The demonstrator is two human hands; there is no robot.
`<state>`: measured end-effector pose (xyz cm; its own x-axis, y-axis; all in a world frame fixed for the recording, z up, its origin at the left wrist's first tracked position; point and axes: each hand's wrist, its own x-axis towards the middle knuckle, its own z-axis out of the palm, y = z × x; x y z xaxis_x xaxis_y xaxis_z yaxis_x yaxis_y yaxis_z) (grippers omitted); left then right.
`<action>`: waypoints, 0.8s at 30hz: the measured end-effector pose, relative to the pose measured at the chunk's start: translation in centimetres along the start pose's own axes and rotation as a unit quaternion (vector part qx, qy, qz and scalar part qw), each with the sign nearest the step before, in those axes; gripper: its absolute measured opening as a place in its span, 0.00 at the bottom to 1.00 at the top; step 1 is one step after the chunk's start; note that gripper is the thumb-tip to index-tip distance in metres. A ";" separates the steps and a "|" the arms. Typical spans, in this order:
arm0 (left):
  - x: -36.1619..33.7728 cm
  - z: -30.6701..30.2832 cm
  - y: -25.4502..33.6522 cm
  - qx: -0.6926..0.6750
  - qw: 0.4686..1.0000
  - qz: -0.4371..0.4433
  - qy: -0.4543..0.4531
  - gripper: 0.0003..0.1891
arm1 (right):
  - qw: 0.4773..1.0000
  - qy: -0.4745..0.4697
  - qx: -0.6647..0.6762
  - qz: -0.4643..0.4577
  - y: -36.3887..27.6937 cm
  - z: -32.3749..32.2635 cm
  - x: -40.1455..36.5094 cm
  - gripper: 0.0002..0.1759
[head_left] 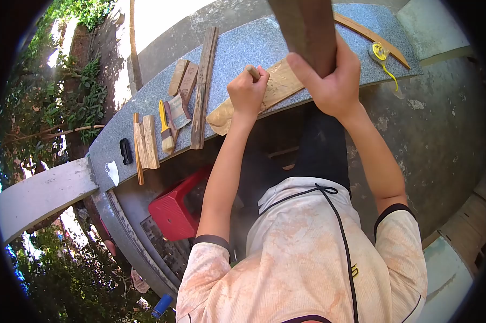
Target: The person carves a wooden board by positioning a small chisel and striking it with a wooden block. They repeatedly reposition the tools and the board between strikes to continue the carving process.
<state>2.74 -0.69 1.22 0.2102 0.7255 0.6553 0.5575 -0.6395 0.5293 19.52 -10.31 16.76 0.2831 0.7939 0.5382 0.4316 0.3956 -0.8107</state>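
My left hand (247,94) is closed in a fist around a round wooden handle (252,71) whose end points up. The tool's lower part is hidden by the hand. That fist rests over a light wooden board (279,86) lying along the near edge of the stone bench. Raised close to the camera, my right hand (332,81) grips a thick, dark wooden block (309,32), its upper end cut off by the frame. The block hangs above the board's right part and hides some of it.
On the speckled bench (243,46) lie long dark strips (201,91), short wood pieces (150,142), a yellow-handled brush (165,124), a wide flat tool (178,111), a black object (125,151) and a white mask (112,173). Rightward are a curved strip (380,40) and tape measure (379,53). A red stool (173,210) stands below.
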 end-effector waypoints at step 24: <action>0.4 0.9 -1.8 -0.036 0.996 0.073 -0.048 0.15 | 0.965 -0.214 -0.074 0.134 -1.1 -0.6 -2.6 0.31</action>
<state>2.53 0.97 0.10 0.3624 0.6419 0.6758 0.4574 -0.7542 0.4711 18.84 -13.10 16.43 0.0351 0.9891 0.1431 0.5191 0.1043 -0.8483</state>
